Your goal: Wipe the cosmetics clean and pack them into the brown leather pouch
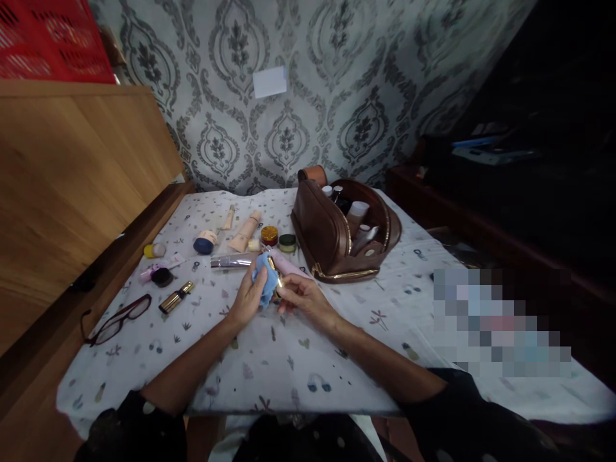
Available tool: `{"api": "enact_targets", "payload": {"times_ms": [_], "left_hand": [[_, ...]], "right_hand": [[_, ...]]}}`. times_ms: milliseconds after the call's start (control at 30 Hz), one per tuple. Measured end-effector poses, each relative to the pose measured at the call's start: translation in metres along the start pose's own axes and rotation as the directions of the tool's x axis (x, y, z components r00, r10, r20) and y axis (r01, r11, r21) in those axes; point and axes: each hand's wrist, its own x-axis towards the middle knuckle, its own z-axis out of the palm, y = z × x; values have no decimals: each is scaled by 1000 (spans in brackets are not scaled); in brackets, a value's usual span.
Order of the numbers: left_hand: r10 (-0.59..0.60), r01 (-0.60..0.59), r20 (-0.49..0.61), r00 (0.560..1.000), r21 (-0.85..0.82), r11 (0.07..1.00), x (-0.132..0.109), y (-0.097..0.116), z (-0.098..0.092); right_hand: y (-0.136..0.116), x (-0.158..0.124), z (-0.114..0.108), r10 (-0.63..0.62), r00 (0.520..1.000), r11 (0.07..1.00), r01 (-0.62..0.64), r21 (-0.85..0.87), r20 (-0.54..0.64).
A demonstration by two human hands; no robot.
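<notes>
My left hand [249,297] is closed on a light blue cloth [266,280], which is bunched against a small shiny gold item [276,269]. With the fingertips of my right hand [308,298] I grip the gold item's near end; its exact kind is partly hidden by the cloth. Just beyond my hands lie a silver tube [233,261] and a pale pink tube [291,265]. An amber-lidded jar [269,235] and a dark green-lidded jar [287,242] stand behind them.
A brown toiletry bag [322,224] stands unzipped at the back right with bottles inside. Leftward are a peach tube [246,232], a blue jar [205,242], a gold lipstick tube [176,297], a brush [162,277] and glasses [122,319]. A wooden cabinet [86,154] borders the left.
</notes>
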Motion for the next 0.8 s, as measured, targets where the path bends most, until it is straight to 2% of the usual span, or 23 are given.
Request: {"api": "enact_targets", "payload": {"times_ms": [133,267,367,467,533,667,800], "left_hand": [[49,-49,140,989,-7,999,-3,0,0],[31,-26,236,971,-25,999,-3,-1,2],[1,16,266,964,-60,998,-2,-3,2],[-19,41,314,949,-63,997,-1,-5,2],[-44,66,328,944,-57,996,-1,-8,2],[-102,125,305,947,-56,991,1,-9,2],[-45,54,258,965,-30,998,5,-7,-4]], "right_hand": [[-1,0,0,-37,999,999,37,-11,-40],[-3,-3,1,-51,996,996,45,-80,-72],[-4,-6,1,-57,991,965,23,-262,-123],[-3,-9,2,-161,960,868,27,-496,-230],[-3,-10,3,-203,946,829,28,-559,-253],[-4,-9,3,-151,970,896,54,-441,-189],[-10,-9,0,-157,985,957,133,-256,-76]]}}
